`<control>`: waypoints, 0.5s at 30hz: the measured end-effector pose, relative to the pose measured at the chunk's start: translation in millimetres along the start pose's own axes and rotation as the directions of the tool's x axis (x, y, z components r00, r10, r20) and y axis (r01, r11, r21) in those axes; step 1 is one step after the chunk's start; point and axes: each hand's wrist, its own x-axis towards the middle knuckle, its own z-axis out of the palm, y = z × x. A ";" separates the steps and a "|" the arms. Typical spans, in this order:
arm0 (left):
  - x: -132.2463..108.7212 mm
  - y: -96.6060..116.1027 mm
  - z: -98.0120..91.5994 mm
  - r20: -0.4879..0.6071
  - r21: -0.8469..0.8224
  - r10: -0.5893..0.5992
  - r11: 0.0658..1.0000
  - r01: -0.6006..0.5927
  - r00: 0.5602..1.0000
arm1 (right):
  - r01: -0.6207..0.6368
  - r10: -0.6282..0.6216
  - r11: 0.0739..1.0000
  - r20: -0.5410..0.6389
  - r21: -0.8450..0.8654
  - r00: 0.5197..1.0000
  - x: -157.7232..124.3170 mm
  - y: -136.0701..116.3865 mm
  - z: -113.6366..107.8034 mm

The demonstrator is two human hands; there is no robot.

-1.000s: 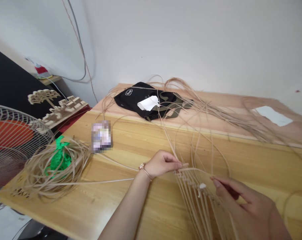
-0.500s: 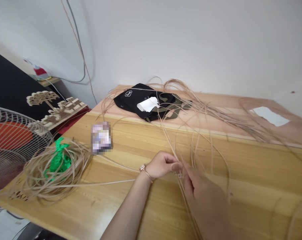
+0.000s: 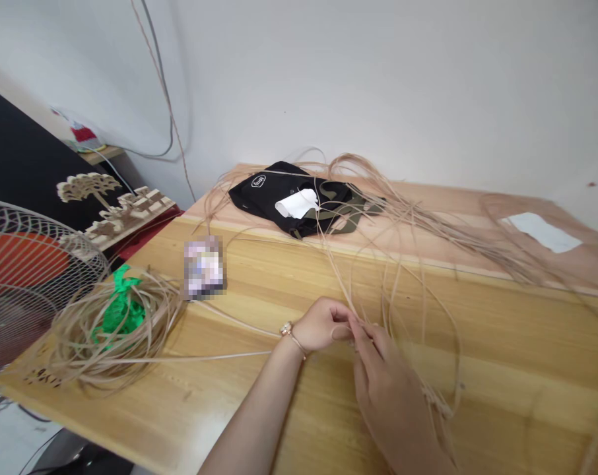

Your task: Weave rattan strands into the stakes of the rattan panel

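Two hands meet over pale strips at lower centre of the frame.
The left hand, wearing a bracelet at the wrist, has thumb and fingers clamped on the pale strips, which rise from the grip toward the upper centre. The right hand comes in from the lower right, its fingertips at the same spot; what they pinch is hidden, so I cannot tell whether they are clamped. A woven section shows just right of this hand, above the table. At left lies a coil of strips around a green bundle; farther back, a black bag.
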 end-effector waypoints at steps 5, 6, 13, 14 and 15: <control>-0.2 2.2 2.0 -0.068 0.006 -0.048 0.999 0.048 0.997 | -0.118 0.070 0.940 0.159 0.321 0.985 4.4 3.6 -25.5; -0.4 3.2 2.5 -0.076 0.010 -0.050 0.999 0.051 0.996 | -0.165 0.088 0.916 0.219 0.365 0.972 5.2 4.7 -32.7; -1.3 6.4 3.1 -0.036 0.047 -0.018 0.999 0.020 0.999 | -0.287 0.096 0.901 0.496 0.325 0.863 -2.3 16.1 -60.5; -1.2 6.2 2.9 -0.033 0.039 -0.015 0.999 0.016 0.999 | -0.277 0.090 0.911 0.508 0.306 0.857 -4.7 18.3 -61.9; -1.1 5.8 2.6 -0.027 0.030 -0.011 0.999 0.012 1.000 | -0.263 0.084 0.920 0.510 0.290 0.856 -6.9 20.4 -63.5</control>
